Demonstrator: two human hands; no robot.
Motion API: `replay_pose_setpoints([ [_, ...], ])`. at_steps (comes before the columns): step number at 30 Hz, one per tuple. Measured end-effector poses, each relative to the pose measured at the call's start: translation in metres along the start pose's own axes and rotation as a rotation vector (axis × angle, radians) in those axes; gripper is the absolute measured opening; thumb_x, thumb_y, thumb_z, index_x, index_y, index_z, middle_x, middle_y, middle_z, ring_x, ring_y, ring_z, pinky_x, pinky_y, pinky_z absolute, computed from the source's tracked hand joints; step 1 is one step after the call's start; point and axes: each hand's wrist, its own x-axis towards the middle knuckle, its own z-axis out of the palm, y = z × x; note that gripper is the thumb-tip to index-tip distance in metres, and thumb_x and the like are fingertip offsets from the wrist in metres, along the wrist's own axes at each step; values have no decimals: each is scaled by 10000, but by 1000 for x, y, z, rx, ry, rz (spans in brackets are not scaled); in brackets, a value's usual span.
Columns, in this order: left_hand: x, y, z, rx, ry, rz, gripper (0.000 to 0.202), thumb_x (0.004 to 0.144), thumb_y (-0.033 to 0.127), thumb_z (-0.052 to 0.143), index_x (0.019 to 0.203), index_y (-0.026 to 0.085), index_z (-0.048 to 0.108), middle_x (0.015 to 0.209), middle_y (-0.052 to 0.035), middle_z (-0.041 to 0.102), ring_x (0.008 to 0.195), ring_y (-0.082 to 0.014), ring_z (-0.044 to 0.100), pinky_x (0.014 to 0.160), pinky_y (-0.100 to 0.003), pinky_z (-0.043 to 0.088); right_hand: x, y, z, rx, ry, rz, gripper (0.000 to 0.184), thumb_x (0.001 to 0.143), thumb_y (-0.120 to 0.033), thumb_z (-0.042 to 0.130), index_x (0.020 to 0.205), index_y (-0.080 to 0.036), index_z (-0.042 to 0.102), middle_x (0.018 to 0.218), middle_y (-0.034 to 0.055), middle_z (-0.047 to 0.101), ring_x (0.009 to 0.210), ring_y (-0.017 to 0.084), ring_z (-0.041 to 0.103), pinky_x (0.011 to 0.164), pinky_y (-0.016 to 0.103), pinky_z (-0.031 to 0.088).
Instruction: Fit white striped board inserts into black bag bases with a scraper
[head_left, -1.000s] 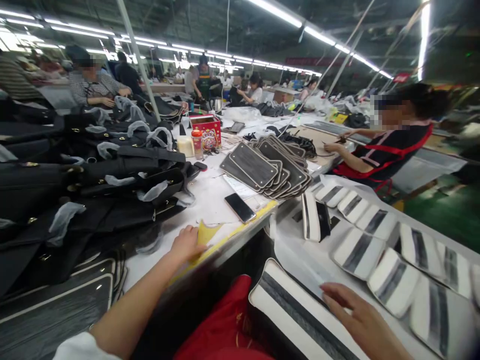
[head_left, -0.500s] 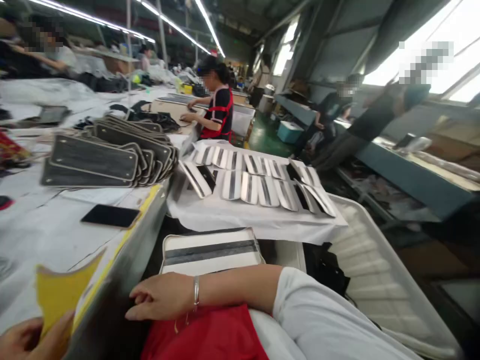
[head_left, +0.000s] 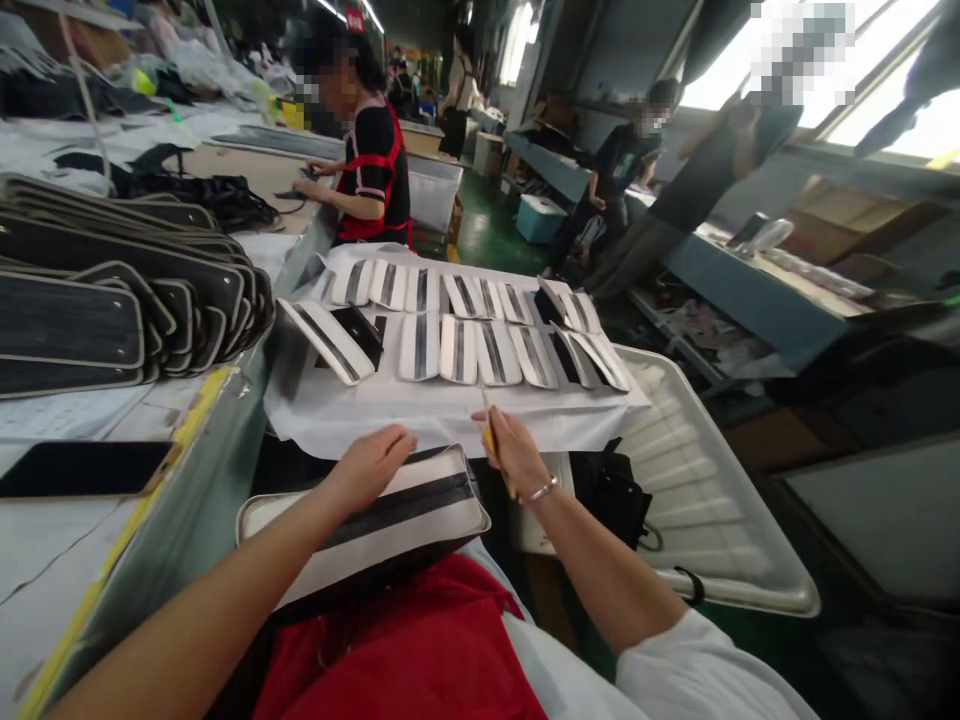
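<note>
In front of me a white panel with a dark stripe and a pale raised rim (head_left: 390, 535) lies tilted over my lap. Over its far edge is my left hand (head_left: 375, 465), fingers stretched out to the right, with nothing visible in them; whether it touches the panel I cannot tell. My right hand (head_left: 517, 450), a silver bracelet at its wrist, is closed around a slim yellow-handled tool (head_left: 490, 440). The thin pale tip of that tool points away from me, and its exact kind is unclear. Beyond both hands, similar striped panels (head_left: 459, 350) lie in two rows.
A white-covered stand (head_left: 360, 415) bears the rows of panels. Dark rimmed panels (head_left: 67, 325) are stacked on the left table, near a phone (head_left: 86, 468). At right stands a white plastic bin (head_left: 720, 500). A co-worker in a red apron (head_left: 375, 160) works ahead.
My left hand has come from the yellow piece at lower left to above the panel. My right hand has swung rightward and now shows a yellow-handled tool. The view has shifted right.
</note>
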Motion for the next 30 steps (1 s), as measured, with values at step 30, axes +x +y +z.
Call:
replay_pose_setpoints([
  [30, 96, -57, 46, -874, -560, -529, 298, 749, 442, 608, 878, 187, 693, 872, -23, 716, 891, -211, 616, 887, -327, 431, 79, 28, 11, -850, -313, -318, 549, 965, -422, 195, 893, -118, 646, 922, 147, 665, 879, 240, 603, 730, 316, 399],
])
